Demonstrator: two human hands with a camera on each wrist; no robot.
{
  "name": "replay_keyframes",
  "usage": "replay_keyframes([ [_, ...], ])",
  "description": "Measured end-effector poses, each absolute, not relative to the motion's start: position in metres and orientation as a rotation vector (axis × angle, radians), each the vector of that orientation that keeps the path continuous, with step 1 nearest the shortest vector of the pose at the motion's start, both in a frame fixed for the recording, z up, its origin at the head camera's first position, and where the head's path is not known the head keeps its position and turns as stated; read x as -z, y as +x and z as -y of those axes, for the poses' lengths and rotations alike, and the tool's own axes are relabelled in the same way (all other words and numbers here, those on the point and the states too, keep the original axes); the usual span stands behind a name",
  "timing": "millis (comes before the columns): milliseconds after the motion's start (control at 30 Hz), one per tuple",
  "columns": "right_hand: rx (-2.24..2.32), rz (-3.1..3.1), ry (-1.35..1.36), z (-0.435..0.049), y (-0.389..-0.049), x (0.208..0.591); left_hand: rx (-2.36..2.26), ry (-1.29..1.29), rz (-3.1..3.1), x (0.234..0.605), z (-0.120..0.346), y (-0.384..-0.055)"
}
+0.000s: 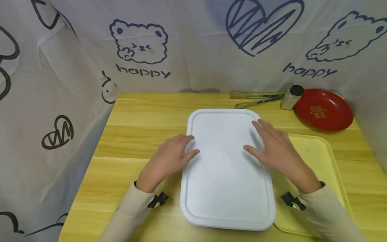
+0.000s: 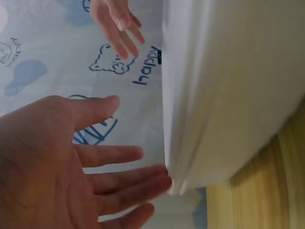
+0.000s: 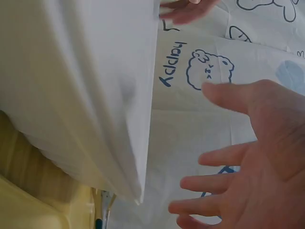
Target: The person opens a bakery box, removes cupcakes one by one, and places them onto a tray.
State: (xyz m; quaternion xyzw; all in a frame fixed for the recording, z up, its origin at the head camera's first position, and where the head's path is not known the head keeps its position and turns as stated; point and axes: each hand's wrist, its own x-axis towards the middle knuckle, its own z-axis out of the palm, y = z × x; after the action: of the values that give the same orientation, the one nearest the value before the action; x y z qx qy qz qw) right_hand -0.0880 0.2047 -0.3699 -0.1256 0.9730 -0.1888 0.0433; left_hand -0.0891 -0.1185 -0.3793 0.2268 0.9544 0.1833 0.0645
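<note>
A white lidded box (image 1: 226,174) with rounded corners stands on the wooden table in the middle of the head view. Its side walls and lid rim show in both wrist views. My left hand (image 1: 167,156) hovers at the lid's left edge, fingers spread and relaxed. In the left wrist view the fingertips of that hand (image 2: 71,162) come close to the lid's rim; whether they touch it I cannot tell. Over the lid's right edge is my right hand (image 1: 276,148), thumb and fingers apart. The right wrist view shows this hand (image 3: 267,157) holding nothing, a gap between it and the box.
A yellow tray (image 1: 312,151) lies right of the box, partly under my right arm. Behind it are a red plate (image 1: 329,111), a small jar (image 1: 290,99) with a black lid, and brush-like tools (image 1: 257,101). Printed cloth (image 1: 199,50) hangs behind the table (image 1: 136,121).
</note>
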Motion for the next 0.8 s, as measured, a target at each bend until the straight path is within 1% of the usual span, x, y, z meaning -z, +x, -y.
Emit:
replay_keyframes([
  [167, 0.653, -3.007, -0.374, -0.209, -0.082, 0.373, -0.583, 0.633, -2.923, 0.383, 0.129, -0.084],
  [367, 0.690, -2.970, -0.259, -0.216, -0.077, 0.379, -0.550, 0.673, -2.953, 0.394, 0.136, -0.081],
  [533, 0.726, -2.912, -0.182, -0.223, -0.073, 0.384, -0.562, 0.633, -2.929, 0.401, 0.135, -0.078],
  [800, 0.737, -2.824, -0.075, -0.231, -0.066, 0.395, -0.589, 0.654, -2.894, 0.409, 0.132, -0.078],
])
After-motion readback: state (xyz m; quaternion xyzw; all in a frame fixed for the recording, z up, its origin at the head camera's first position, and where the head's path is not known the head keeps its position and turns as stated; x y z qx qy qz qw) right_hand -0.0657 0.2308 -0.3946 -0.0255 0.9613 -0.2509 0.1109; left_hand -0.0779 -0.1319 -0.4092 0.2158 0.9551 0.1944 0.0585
